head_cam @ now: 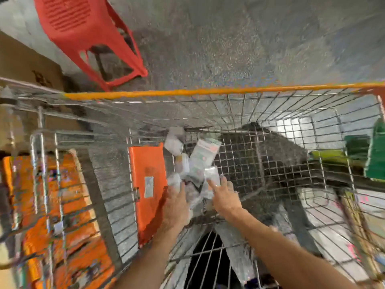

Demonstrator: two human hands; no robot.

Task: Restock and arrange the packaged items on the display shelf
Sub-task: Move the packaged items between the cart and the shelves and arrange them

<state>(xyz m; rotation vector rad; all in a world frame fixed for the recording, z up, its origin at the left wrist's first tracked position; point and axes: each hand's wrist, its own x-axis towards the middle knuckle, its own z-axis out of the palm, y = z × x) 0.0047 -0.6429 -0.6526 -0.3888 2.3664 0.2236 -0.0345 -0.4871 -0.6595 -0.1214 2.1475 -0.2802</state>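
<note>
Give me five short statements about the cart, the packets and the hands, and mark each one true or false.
1. Both hands, left hand and right hand, reach into the wire cart. True.
2. The stool on the floor is blue. False: it is red.
3. The packets lie heaped in the cart beside an orange flap. True.
4. The cart's top rail is green. False: it is orange.
5. The hands are placing packets on a shelf. False: both are at the packets in the cart.
</note>
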